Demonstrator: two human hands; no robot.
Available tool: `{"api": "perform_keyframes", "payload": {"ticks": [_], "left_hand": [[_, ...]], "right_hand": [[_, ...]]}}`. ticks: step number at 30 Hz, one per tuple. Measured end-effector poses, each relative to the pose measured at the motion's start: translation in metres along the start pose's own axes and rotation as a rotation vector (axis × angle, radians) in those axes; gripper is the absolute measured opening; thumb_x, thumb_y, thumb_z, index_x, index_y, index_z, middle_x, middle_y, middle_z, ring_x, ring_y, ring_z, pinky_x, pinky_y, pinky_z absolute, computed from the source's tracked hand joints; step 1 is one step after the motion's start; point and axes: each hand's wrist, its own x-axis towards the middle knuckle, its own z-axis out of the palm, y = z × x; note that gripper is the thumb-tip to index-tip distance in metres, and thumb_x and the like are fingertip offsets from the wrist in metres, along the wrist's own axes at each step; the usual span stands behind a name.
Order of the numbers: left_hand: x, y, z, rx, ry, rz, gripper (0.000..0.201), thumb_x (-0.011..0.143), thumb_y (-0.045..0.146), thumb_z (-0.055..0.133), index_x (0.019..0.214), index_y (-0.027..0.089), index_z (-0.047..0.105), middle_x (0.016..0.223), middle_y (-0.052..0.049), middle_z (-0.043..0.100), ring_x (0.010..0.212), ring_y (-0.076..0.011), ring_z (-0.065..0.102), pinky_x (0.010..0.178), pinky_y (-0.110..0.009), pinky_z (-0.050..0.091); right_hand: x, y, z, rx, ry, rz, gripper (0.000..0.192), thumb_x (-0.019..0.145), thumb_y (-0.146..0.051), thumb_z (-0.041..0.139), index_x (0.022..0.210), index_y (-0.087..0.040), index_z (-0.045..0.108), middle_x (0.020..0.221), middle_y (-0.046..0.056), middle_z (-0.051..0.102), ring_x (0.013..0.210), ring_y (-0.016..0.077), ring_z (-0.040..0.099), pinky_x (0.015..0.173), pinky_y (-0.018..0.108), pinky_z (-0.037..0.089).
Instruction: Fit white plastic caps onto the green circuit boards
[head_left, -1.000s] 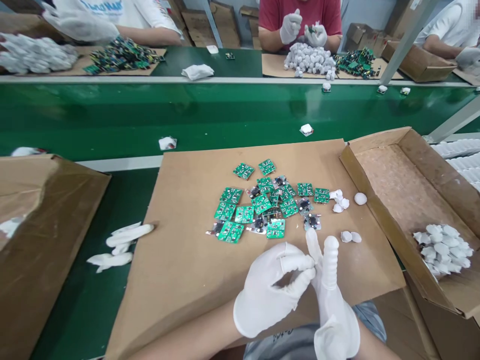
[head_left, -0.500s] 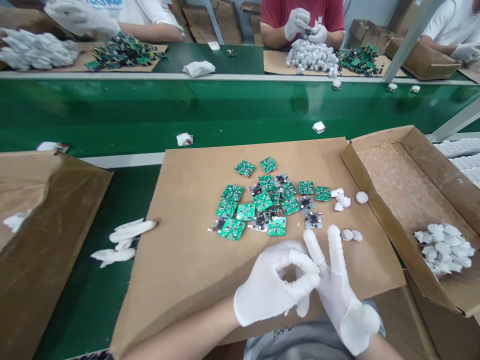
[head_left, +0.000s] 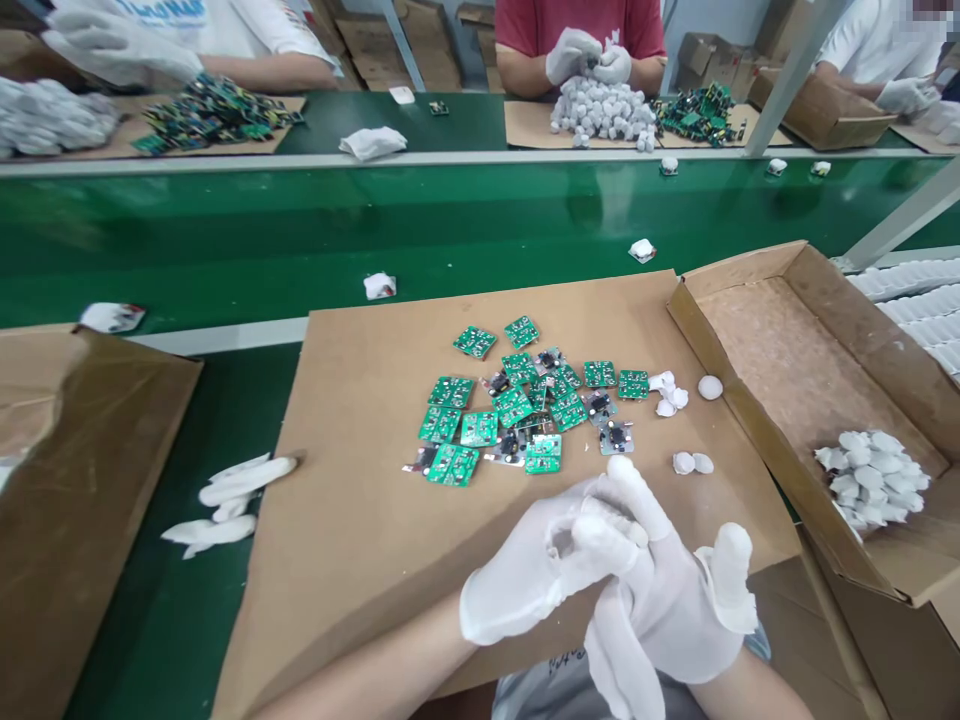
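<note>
2 cardboard boxes [head_left: 810, 370], 2 gloved hands [head_left: 600, 570].

A cardboard sheet [head_left: 360, 540] carries scattered green circuit boards [head_left: 517, 405] and white caps [head_left: 690, 462].

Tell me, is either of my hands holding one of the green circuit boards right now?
No, the left hand and right hand grip only each other's white gloves, while the green circuit boards lie apart on the cardboard sheet.

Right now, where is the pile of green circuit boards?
The green circuit boards lie mid-sheet on the cardboard sheet, just beyond the gloved hands, left of the open cardboard box.
</note>
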Motion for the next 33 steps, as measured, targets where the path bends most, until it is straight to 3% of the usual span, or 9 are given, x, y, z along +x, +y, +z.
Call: {"api": "perform_keyframes", "payload": {"ticks": [2, 4, 9, 13, 16, 21, 26, 29, 33], "left_hand": [[-0.001, -0.001, -0.002, 0.013, 0.012, 0.022, 0.03, 0.081, 0.05, 0.073, 0.077, 0.021, 0.073, 0.096, -0.007, 0.072, 0.091, -0.0255, 0.069, 0.083, -0.039, 0.057], [-0.002, -0.002, -0.003, 0.066, 0.029, 0.113, 0.031, 0.084, 0.05, 0.07, 0.077, 0.02, 0.074, 0.093, -0.008, 0.072, 0.088, -0.0231, 0.069, 0.08, -0.036, 0.057], [-0.007, -0.006, 0.0, 0.324, 0.123, 0.409, 0.011, 0.088, 0.031, 0.07, 0.083, 0.023, 0.073, 0.092, -0.006, 0.075, 0.085, -0.018, 0.07, 0.077, -0.029, 0.055], [-0.01, -0.01, 0.0, 0.469, 0.168, 0.549, 0.003, 0.086, 0.024, 0.072, 0.084, 0.022, 0.07, 0.089, -0.006, 0.075, 0.082, -0.0163, 0.071, 0.077, -0.028, 0.056], [-0.01, -0.012, -0.002, 0.505, 0.135, 0.637, 0.004, 0.087, 0.022, 0.071, 0.091, 0.023, 0.069, 0.089, -0.005, 0.074, 0.08, -0.0158, 0.071, 0.075, -0.028, 0.056], [-0.008, -0.01, -0.005, 0.585, 0.056, 0.641, 0.018, 0.084, 0.018, 0.071, 0.1, 0.025, 0.069, 0.099, -0.008, 0.077, 0.086, -0.0193, 0.073, 0.078, -0.033, 0.058], [-0.009, -0.003, 0.0, 0.763, 0.097, 0.64, 0.016, 0.087, 0.019, 0.063, 0.095, 0.025, 0.074, 0.097, -0.006, 0.08, 0.075, -0.0165, 0.072, 0.072, -0.029, 0.058], [-0.01, -0.003, 0.004, 0.851, 0.176, 0.611, 0.021, 0.088, 0.019, 0.058, 0.094, 0.026, 0.077, 0.085, -0.003, 0.079, 0.065, -0.0153, 0.07, 0.062, -0.026, 0.056], [-0.009, -0.007, 0.006, 0.83, 0.248, 0.617, 0.015, 0.088, 0.022, 0.059, 0.083, 0.022, 0.072, 0.072, -0.001, 0.072, 0.061, -0.0132, 0.068, 0.056, -0.022, 0.055]], "right_hand": [[-0.001, -0.001, -0.004, -0.034, 0.008, 0.004, 0.085, 0.088, -0.083, 0.017, 0.152, -0.032, 0.039, 0.104, 0.011, 0.077, 0.029, 0.0053, 0.037, 0.033, 0.019, 0.033], [-0.004, -0.002, -0.011, -0.073, 0.014, 0.012, 0.09, 0.088, -0.083, 0.02, 0.153, -0.024, 0.039, 0.074, 0.006, 0.075, 0.028, 0.006, 0.035, 0.033, 0.017, 0.032], [-0.009, -0.005, -0.027, -0.071, -0.01, 0.016, 0.102, 0.085, -0.087, 0.021, 0.15, -0.013, 0.043, 0.048, -0.004, 0.055, 0.024, 0.0056, 0.031, 0.03, 0.015, 0.032], [-0.011, -0.004, -0.032, -0.106, -0.022, 0.042, 0.103, 0.082, -0.09, 0.016, 0.149, -0.017, 0.046, 0.054, 0.001, 0.063, 0.024, 0.0057, 0.035, 0.027, 0.015, 0.03], [-0.012, -0.002, -0.034, -0.108, -0.045, 0.01, 0.103, 0.083, -0.089, 0.012, 0.15, -0.018, 0.043, 0.063, 0.005, 0.07, 0.023, 0.0044, 0.033, 0.025, 0.015, 0.028], [-0.012, 0.0, -0.032, -0.179, 0.048, 0.083, 0.118, 0.076, -0.094, 0.012, 0.146, -0.005, 0.047, 0.041, -0.003, 0.053, 0.023, 0.0054, 0.025, 0.027, 0.016, 0.027], [-0.011, -0.009, -0.026, -0.417, 0.158, 0.153, 0.114, 0.077, -0.094, 0.019, 0.138, -0.005, 0.057, 0.037, -0.012, 0.025, 0.032, 0.0068, 0.016, 0.035, 0.021, 0.022], [-0.014, -0.009, -0.027, -0.507, 0.204, 0.134, 0.109, 0.082, -0.091, 0.017, 0.135, -0.006, 0.06, 0.042, -0.012, 0.02, 0.038, 0.0076, 0.015, 0.039, 0.022, 0.02], [-0.018, -0.009, -0.029, -0.606, 0.131, 0.2, 0.095, 0.088, -0.083, 0.03, 0.135, -0.006, 0.06, 0.046, -0.01, 0.025, 0.039, 0.0056, 0.016, 0.039, 0.02, 0.019]]}}
